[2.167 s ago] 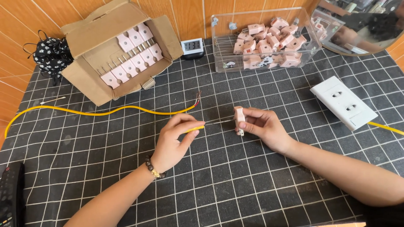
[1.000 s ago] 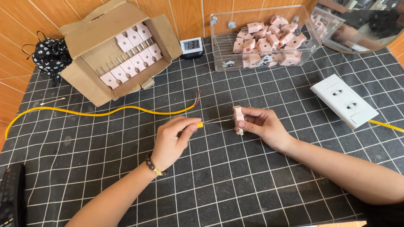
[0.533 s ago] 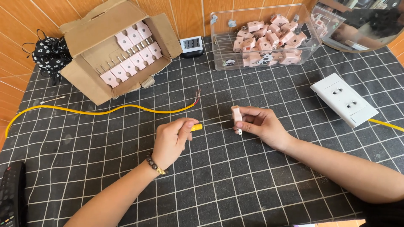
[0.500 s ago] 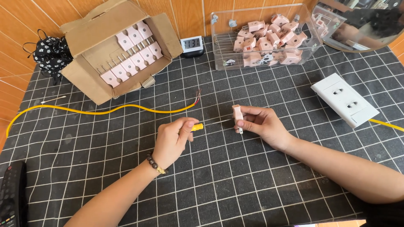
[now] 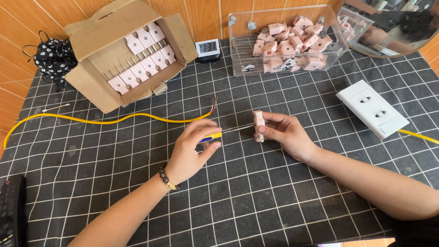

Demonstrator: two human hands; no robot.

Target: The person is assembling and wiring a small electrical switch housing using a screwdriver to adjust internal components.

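Note:
My left hand (image 5: 194, 148) grips a small screwdriver with a yellow and blue handle (image 5: 211, 137); its thin shaft runs right into a pink plug (image 5: 259, 126). My right hand (image 5: 286, 133) holds that plug upright between thumb and fingers, just above the black gridded mat (image 5: 256, 192). A yellow cable (image 5: 105, 120) lies across the mat behind my left hand, its bared red wire ends (image 5: 214, 102) pointing up to the right, free of both hands.
An open cardboard box (image 5: 121, 52) of pink plugs sits at the back left, a clear bin (image 5: 286, 39) of pink plugs at the back. A small digital clock (image 5: 207, 47), a white double socket (image 5: 371, 108), a round mirror (image 5: 393, 25), a black remote (image 5: 11, 215) lie around.
Both hands stay nearly in place; the left hand's fingers have shifted slightly around the screwdriver handle while the tip stays in the plug.

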